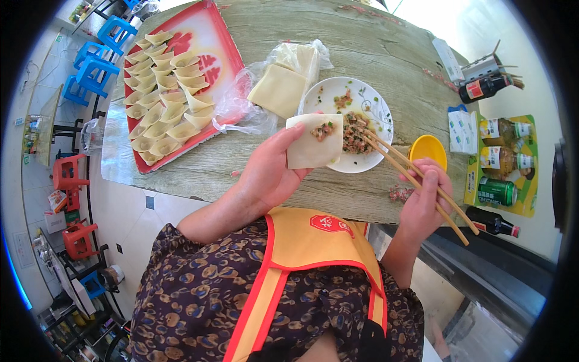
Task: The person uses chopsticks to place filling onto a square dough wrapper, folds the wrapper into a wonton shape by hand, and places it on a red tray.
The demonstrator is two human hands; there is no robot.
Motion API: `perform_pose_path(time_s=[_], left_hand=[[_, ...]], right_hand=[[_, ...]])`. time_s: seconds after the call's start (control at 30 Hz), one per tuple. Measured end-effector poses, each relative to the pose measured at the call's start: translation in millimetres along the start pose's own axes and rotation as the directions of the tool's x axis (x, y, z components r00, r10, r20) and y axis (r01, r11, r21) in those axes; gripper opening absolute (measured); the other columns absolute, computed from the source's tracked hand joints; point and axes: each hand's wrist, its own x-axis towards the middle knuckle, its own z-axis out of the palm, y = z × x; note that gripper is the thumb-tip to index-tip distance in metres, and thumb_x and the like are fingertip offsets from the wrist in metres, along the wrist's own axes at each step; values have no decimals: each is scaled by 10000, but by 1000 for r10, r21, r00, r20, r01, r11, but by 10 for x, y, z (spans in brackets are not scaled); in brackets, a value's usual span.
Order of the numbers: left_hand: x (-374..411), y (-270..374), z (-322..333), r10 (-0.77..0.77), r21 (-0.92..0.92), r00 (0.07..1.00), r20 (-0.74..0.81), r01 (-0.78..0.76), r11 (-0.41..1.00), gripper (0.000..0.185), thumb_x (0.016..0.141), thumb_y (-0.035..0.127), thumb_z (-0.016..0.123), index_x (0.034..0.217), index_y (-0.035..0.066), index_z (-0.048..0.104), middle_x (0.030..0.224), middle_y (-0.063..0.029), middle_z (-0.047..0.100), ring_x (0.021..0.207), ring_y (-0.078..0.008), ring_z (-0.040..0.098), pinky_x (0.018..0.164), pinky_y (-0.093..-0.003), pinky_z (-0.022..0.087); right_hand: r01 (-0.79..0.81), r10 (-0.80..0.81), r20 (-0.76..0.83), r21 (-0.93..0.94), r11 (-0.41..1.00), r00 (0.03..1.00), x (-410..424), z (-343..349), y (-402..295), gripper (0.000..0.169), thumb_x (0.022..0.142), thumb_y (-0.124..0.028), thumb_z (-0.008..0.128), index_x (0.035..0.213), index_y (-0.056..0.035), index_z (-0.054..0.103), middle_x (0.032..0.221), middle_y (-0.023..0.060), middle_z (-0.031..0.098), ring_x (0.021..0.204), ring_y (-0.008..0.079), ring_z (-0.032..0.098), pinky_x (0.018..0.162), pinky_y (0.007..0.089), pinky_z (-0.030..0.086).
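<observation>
A square dough wrapper lies flat across the fingers of my left hand, its thumb pressing the upper left edge. On the wrapper sits a small lump of minced filling with green bits. My right hand grips a pair of wooden chopsticks. Their tips touch the heap of minced filling on a white plate, just right of the wrapper. Beyond my left hand, a stack of square wrappers rests partly in a clear plastic bag.
A red-rimmed tray at the left holds rows of folded dumplings. Near my right hand stands a yellow bowl. Along the right side are a tissue pack, dark bottles, a green can and a chopstick holder.
</observation>
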Motion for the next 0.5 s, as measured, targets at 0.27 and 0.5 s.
perform_pose_path(time_s=[0.27,0.5], left_hand=[[7,-44,39,-39,0,999,9,39,999,453,1086,213,400,1459,-41,440,1472,-173,511,1370,-289,500,1171,-457,400],[-13,-54,4,-21,-12,1000,6,21,1000,402,1073,195,452,1407,-24,496,1387,-144,582,1291,-264,573,1102,-439,469]], right_hand=[[-19,-5,140,170,985,990,-97,179,43,145,999,-27,525,984,56,642,1037,202,662,878,226,662,755,340,604],[-76,49,188,137,988,981,-80,228,104,161,1011,-42,526,973,58,646,1037,193,660,888,211,664,774,339,608]])
